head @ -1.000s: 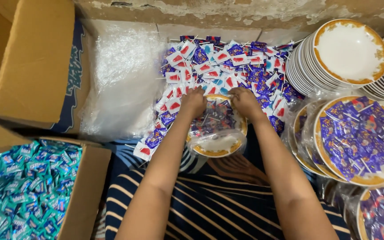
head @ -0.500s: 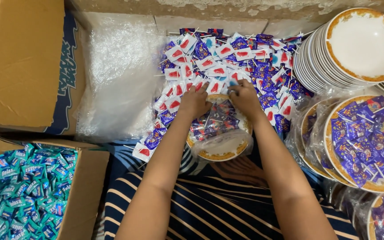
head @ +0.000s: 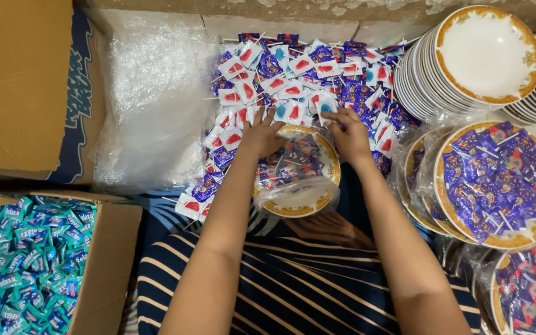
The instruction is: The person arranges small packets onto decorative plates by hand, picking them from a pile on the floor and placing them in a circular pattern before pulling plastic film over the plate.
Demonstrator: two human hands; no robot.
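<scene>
Far left sat an open cardboard box of teal wrapped candies (head: 22,260), then a sheet of clear plastic wrap (head: 156,105) on the floor. Left hand (head: 261,135) lay palm-down, fingers spread, on the far-left rim of the gold-rimmed plate (head: 297,208); right hand (head: 350,133) did the same on the far-right rim, fingers curled over the edge. Both pressed rather than clamped, and neither held a loose item. The plate sat at the near edge of the lollipop pile (head: 305,80), just past the person's lap, loaded with purple and red-white wrapped lollipops under clear bag film bunched at the near side. Risks, as I judged them: film looked loose, so sticks could poke through or tear it; a tilt toward the lap could spill the contents out of the bunched opening; loose lollipops were touching the rim and could get trapped under the wrap. Right of that were wrapped filled plates (head: 497,180) and a stack of empty plates (head: 485,53).
</scene>
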